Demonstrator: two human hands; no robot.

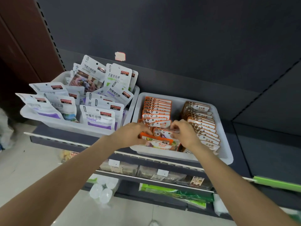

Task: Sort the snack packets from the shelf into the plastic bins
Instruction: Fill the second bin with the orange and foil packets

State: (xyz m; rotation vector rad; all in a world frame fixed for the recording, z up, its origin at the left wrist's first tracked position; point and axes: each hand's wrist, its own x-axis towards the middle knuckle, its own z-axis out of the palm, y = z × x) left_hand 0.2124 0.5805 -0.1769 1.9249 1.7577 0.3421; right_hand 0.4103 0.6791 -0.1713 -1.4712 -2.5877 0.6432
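We pinch the front orange sugar packets point(160, 141) between left hand point(132, 136) and right hand point(184, 136), their long axis running left-right across the right bin point(224, 154).

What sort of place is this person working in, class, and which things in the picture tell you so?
Most likely a small shop or supermarket aisle. Tiered dark metal shelving carries white price tags on its front rails, and plastic bins hold rows of identical orange snack packets, which both hands are arranging.
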